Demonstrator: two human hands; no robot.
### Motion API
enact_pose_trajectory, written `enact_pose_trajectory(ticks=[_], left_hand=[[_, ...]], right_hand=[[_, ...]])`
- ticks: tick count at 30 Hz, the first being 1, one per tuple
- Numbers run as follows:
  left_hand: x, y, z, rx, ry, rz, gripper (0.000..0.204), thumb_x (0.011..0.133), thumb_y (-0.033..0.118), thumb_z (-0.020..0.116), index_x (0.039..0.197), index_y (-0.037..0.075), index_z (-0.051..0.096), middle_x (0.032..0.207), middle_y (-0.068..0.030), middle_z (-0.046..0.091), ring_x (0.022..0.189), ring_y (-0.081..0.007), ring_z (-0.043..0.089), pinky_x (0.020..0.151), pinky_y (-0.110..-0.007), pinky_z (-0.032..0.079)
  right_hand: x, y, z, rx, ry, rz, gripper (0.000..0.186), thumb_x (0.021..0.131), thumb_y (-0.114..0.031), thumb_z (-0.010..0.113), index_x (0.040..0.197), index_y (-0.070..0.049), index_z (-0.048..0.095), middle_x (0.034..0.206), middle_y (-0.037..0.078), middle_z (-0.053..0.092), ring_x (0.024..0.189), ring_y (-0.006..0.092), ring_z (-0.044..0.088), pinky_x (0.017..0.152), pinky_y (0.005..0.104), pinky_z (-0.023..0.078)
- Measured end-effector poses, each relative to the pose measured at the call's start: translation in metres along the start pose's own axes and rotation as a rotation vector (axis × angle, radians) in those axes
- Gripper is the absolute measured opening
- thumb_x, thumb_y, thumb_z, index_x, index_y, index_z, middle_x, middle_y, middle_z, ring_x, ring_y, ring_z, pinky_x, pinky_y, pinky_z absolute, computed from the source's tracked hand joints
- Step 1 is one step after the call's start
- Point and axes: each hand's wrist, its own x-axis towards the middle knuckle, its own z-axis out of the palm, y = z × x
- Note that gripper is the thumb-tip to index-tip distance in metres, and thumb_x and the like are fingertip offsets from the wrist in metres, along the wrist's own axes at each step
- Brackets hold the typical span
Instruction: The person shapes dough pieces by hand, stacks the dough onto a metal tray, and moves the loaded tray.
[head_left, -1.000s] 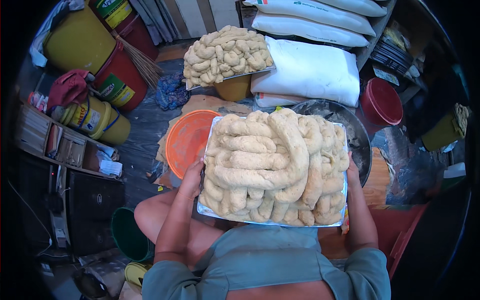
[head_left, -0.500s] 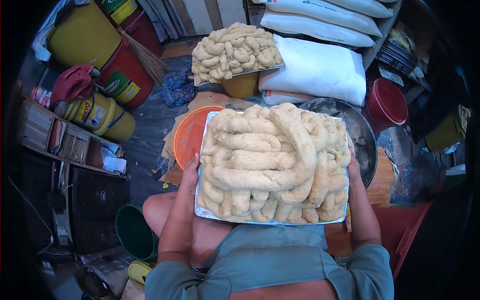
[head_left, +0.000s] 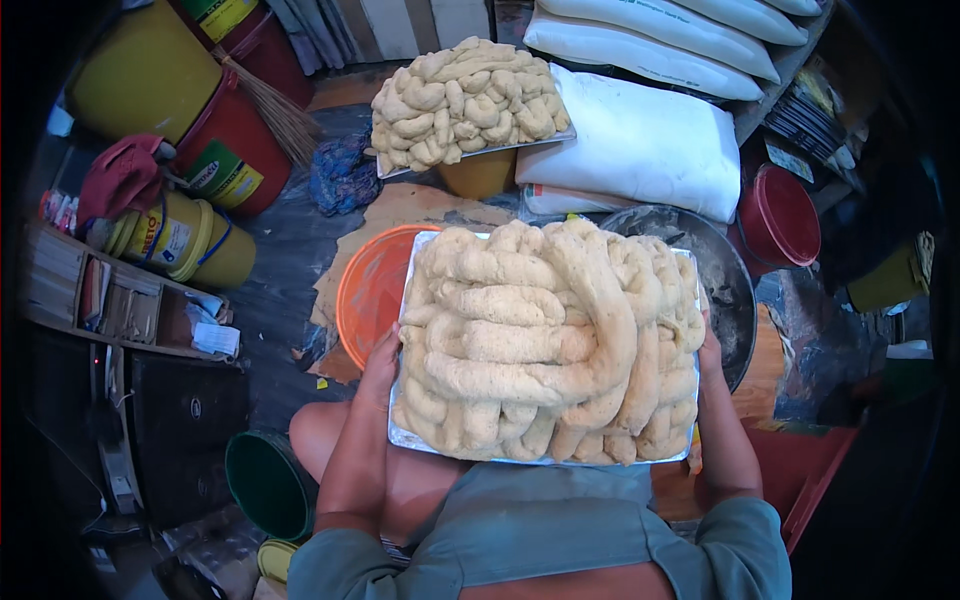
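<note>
A silver metal tray [head_left: 412, 440] is held up in front of me above my lap. Thick pale ropes of dough [head_left: 520, 340] are heaped on it, with one long rope curving over the top right. My left hand [head_left: 381, 362] is closed on the tray's left edge. On the opposite edge my right hand [head_left: 708, 345] grips, its fingers mostly hidden by tray and dough. Farther off, a second tray [head_left: 545, 138] carries another pile of dough ropes [head_left: 465, 105] and rests on a yellow container [head_left: 478, 175].
An orange basin [head_left: 365, 290] lies left of the tray; a wide dark pan [head_left: 735, 300] sits behind its right side. White sacks [head_left: 640, 140] are stacked at the back. Buckets [head_left: 235, 150] and a shelf [head_left: 130, 295] line the left. A lidded red bucket [head_left: 785, 215] stands right.
The held tray now sits slightly lower in view, nearer my body, with both hands still gripping it. The surroundings have shifted a little as my head moved.
</note>
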Motion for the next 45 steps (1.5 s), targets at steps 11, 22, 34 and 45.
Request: enact_pose_trajectory(ticks=[11,22,34,45], left_hand=[[0.048,0.026,0.026,0.029,0.058,-0.022,0.045,0.103,0.03,0.041,0.133,-0.003,0.048,0.128,-0.0113,0.058,0.117,-0.021,0.057,0.101,-0.036,0.044],[0.21,0.043,0.09,0.171,-0.04,-0.024,0.044,0.104,0.03,0.042,0.132,-0.003,0.052,0.127,-0.0095,0.059,0.117,-0.0169,0.055,0.101,-0.033,0.042],[0.453,0.062,0.254,0.326,-0.087,-0.135,0.053,0.102,0.04,0.044,0.13,-0.004,0.054,0.124,-0.0111,0.061,0.112,-0.0191,0.057,0.098,-0.033,0.043],[0.551,-0.007,0.271,0.543,0.047,0.029,0.033,0.097,0.018,0.042,0.111,-0.005,0.061,0.106,-0.0148,0.066,0.093,-0.0227,0.064,0.084,-0.036,0.051]], right_hand=[[0.032,0.0,0.042,0.495,0.153,0.02,0.07,0.098,-0.057,0.036,0.147,-0.007,0.033,0.148,0.016,0.04,0.132,0.0369,0.043,0.111,0.0504,0.033],[0.108,-0.073,-0.054,0.444,0.124,-0.104,0.061,0.101,-0.048,0.033,0.143,-0.004,0.039,0.143,0.017,0.046,0.128,0.0343,0.048,0.109,0.0484,0.036],[0.259,-0.201,-0.211,-0.294,0.421,-0.431,0.04,0.102,-0.023,0.041,0.135,-0.002,0.049,0.128,0.015,0.059,0.112,0.0267,0.061,0.098,0.0408,0.048],[0.345,-0.238,-0.309,-0.283,0.49,-0.187,0.025,0.097,-0.014,0.044,0.116,-0.004,0.058,0.11,0.013,0.066,0.095,0.0259,0.067,0.083,0.045,0.055]])
